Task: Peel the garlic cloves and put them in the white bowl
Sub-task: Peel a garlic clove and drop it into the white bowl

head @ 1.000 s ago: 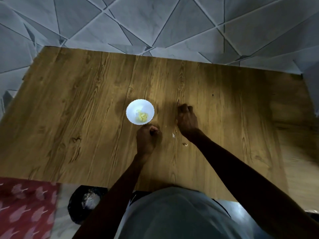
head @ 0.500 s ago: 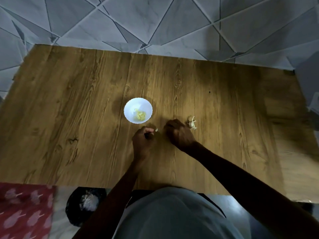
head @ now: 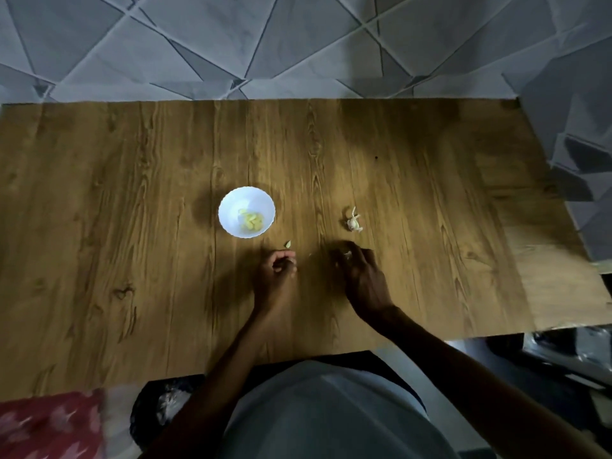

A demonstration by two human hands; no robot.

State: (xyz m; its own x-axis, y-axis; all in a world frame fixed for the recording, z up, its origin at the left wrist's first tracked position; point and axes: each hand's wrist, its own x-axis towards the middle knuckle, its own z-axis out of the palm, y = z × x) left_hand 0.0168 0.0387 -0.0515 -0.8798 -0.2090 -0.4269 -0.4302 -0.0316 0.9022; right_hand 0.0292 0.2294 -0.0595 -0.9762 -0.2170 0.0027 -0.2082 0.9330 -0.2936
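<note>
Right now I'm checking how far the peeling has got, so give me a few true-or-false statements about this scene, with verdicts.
1. The white bowl holds yellowish peeled cloves. True.
2. The garlic cluster lies inside the bowl. False: it lies on the wooden table, to the right of the bowl and apart from it.
3. The left hand and the right hand are both over the table, on the near side of the bowl. True.
4. The right hand rests on the bowl's rim. False: it is well clear of the bowl and pinches a pale scrap at its fingertips.
</note>
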